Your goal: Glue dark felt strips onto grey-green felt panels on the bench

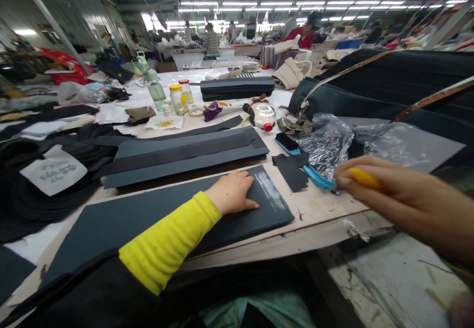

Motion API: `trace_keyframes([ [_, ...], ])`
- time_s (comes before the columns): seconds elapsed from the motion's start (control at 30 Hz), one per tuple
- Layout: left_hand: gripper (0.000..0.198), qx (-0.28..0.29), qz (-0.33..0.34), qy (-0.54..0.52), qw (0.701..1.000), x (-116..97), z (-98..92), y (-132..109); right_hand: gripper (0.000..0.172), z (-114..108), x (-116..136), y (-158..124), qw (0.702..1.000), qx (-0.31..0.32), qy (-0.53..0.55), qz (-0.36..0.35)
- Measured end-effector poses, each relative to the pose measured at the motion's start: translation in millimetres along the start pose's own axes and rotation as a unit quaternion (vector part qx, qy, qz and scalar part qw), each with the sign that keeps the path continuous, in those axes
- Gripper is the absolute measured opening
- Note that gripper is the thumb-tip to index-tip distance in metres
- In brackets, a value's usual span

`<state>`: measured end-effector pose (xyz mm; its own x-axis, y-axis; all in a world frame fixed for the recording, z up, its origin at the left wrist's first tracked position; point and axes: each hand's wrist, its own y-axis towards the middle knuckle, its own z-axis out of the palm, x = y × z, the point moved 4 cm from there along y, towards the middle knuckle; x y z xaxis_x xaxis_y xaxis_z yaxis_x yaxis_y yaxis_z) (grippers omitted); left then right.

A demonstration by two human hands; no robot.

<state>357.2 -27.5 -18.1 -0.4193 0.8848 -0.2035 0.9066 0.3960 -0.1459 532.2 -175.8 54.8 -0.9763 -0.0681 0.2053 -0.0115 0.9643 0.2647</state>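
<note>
My left hand [234,192] lies flat, fingers stretched out, on a stack of dark blue-green fabric panels [148,214] near the table's front edge. White streaks [271,192] mark the top panel's right end, just beyond my fingers. Off to the right and above the table edge, my right hand [400,197] is closed round a yellow-handled tool [365,177]; its working end is not clear. Behind my left hand rests a second pile of panels [192,152] with a dark strip across it. Dark fabric scraps [292,170] and a blue-handled brush [316,177] lie between my hands.
Clear plastic wrap [326,143] and a large dark fabric stack [388,81] with straps stand at right. Further back are a white bottle with a red cap [262,115], a yellow-lidded jar [178,100] and a green spray bottle [155,91]. Black fabric bundles [33,199] fill the left.
</note>
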Motion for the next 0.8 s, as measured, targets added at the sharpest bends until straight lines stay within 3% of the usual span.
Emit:
trace_keyframes([
  [0.07, 0.052, -0.005, 0.000, -0.002, 1.000, -1.1, -0.1, -1.9, 0.027, 33.1, -1.8, 10.8, 0.998, 0.051, -0.040, -0.025],
  [0.13, 0.050, -0.013, 0.002, 0.000, 1.000, -3.9, -0.8, -3.6, 0.027, 64.2, -8.1, 16.7, 0.990, 0.075, -0.122, -0.020],
  [0.23, 0.045, -0.034, 0.012, 0.006, 0.999, -10.4, -4.9, -7.0, 0.024, 91.2, -17.6, 19.7, 0.976, 0.093, -0.199, -0.008],
  [0.43, 0.037, -0.059, 0.032, -0.011, 0.998, -20.3, -21.1, -16.3, 0.019, 80.3, -22.8, 14.2, 0.974, 0.057, -0.217, 0.016],
  [0.53, 0.036, -0.062, 0.040, -0.023, 0.997, -23.8, -24.9, -15.0, 0.029, 80.3, -21.7, 11.2, 0.975, 0.032, -0.219, 0.006],
  [0.63, 0.035, -0.063, 0.047, -0.022, 0.997, -29.3, -27.6, -10.2, 0.036, 95.1, -23.3, 15.4, 0.975, 0.069, -0.210, -0.007],
  [0.8, 0.036, -0.048, 0.047, -0.030, 0.997, -30.0, -41.6, -10.9, 0.016, 109.1, -31.0, 21.7, 0.976, 0.100, -0.194, 0.001],
])
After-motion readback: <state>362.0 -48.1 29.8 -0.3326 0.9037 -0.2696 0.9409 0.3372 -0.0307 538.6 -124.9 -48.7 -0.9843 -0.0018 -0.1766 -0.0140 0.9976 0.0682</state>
